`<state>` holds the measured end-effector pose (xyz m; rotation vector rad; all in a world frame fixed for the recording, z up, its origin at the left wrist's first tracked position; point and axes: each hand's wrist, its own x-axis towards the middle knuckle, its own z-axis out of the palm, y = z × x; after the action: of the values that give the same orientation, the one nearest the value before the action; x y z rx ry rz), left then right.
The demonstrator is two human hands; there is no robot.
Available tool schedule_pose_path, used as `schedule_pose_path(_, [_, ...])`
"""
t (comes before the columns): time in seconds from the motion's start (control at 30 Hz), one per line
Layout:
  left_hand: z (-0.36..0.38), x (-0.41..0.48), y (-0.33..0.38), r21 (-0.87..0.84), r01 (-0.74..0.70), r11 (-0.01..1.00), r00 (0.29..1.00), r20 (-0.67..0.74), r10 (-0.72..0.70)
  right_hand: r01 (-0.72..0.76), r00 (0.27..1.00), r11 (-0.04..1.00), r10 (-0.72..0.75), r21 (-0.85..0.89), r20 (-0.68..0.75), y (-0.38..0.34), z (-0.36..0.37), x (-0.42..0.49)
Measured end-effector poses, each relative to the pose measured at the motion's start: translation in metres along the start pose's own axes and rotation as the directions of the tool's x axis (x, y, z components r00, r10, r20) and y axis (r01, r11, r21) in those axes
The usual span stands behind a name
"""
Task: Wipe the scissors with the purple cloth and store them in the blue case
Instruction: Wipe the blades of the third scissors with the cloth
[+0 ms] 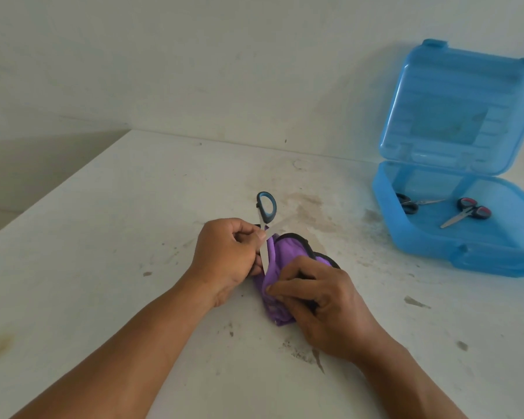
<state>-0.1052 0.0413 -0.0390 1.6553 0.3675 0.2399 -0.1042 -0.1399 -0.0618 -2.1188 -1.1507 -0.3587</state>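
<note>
Head view: the left hand (224, 255) holds the scissors (266, 207) w/ fingers curled tight round the lower handle & the middle part, thumb by the blade. The top handle loop, grey & blue, sticks up past the fist. The blades look a bit apart: one points down toward the person, the other goes off to the right. The right hand (324, 306) pinches the purple cloth (285, 252), fingers bent & clamped on a fold of it. The cloth sits on the white table (103, 237) between both hands, right beside the down blade & touching it, I think.

Step now, I think: wiping, approx. halfway thru the job. To do it well:
- Wrap the cloth fold round the blade, both flat sides.
- Rub from the middle part out to the tip, never toward the fingers, b/c the edge is sharp.
- Have thick cloth betw. finger & edge.
- Hold the handle steady so the blades don't snap closed on a finger.
- Do the 2nd blade too, then close them.

The blue case (421, 240) is open, well apart on the right, its lid (454, 110) up vs. the wall. 2 small pairs lie inside: a dark-handled pair (409, 204) & a red-handled pair (470, 211). There's bare case floor near the front for this pair.
</note>
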Motion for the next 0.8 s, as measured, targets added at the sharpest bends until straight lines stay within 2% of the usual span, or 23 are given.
schedule_pose_path(0.1, [-0.004,0.006,0.002,0.019,-0.051,0.999,0.997,-0.065,0.052,-0.02,1.0,1.0,0.02,0.022,0.002,0.003,0.0,-0.003])
schedule_pose_path(0.23, [-0.011,0.009,0.004,-0.03,-0.056,0.998,0.991,-0.127,0.052,-0.065,0.998,0.998,0.065,0.014,-0.005,0.01,-0.002,-0.005])
schedule_pose_path(0.37, [-0.015,0.009,0.007,-0.054,-0.076,0.996,0.987,-0.149,0.067,-0.168,0.986,0.98,0.169,-0.109,0.007,0.013,-0.002,-0.005])
schedule_pose_path(0.57, [-0.017,0.01,0.009,-0.081,-0.094,0.992,0.983,-0.165,0.08,-0.255,0.934,0.916,0.317,-0.31,0.167,0.003,0.003,0.002])
schedule_pose_path(0.8, [-0.016,0.004,0.012,-0.162,-0.055,0.985,0.989,-0.147,0.031,-0.415,0.88,0.865,0.46,-0.282,0.116,-0.001,-0.021,-0.002])
